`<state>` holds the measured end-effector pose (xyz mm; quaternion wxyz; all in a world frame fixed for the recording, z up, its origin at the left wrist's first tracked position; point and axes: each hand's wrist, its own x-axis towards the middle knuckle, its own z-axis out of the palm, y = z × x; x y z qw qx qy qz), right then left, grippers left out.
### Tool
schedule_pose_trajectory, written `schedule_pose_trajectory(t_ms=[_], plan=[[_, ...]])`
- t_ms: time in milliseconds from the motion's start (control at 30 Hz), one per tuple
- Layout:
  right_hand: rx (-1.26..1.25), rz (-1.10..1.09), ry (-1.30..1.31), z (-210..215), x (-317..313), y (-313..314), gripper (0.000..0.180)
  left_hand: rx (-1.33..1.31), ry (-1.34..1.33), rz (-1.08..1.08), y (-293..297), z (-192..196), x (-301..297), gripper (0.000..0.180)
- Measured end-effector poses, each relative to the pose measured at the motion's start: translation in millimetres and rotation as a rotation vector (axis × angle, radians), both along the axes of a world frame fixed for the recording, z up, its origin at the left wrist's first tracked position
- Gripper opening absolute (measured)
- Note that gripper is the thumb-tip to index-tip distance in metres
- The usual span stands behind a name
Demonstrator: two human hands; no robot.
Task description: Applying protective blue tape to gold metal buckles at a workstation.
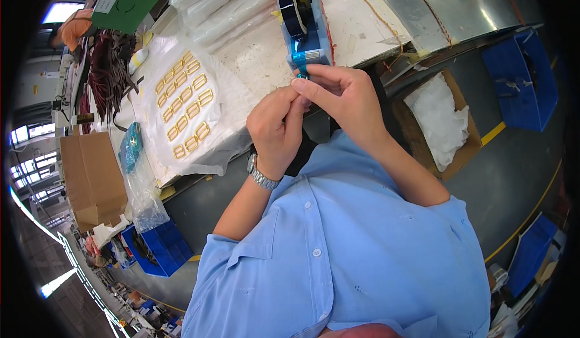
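At the table's edge both my hands meet just below a blue tape dispenser. A strip of shiny blue tape runs from the dispenser's front down to my fingertips. My right hand is closed, thumb and fingers pinching the tape end. My left hand is closed too, its fingertips pressed together beside the right thumb; what they hold is hidden. To the left, several gold metal buckles lie in rows on a white plastic sheet.
Clear plastic bags lie at the back of the white table. Dark red straps hang at the left, near a cardboard box. An open box with white plastic stands right, below a metal surface. Blue bins stand around.
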<state>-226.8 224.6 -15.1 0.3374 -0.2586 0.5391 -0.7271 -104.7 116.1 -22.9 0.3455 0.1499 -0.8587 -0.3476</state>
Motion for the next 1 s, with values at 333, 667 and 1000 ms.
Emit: schedule_pose_trajectory(t_ms=[333, 667, 1000], plan=[[0.141, 0.089, -0.037, -41.6, -4.6, 4.6, 0.029, 0.119, -0.103, -0.021, 10.2, -36.4, 5.9, 0.004], [0.050, 0.048, 0.553, -27.0, 14.1, 32.8, 0.031, 0.779, -0.002, -0.165, 17.8, 1.5, 35.9, 0.014], [0.036, 0.259, 0.017, -19.0, 29.2, 27.5, 0.032, 1.017, 0.097, -0.099, 16.5, -14.2, 53.0, 0.020]])
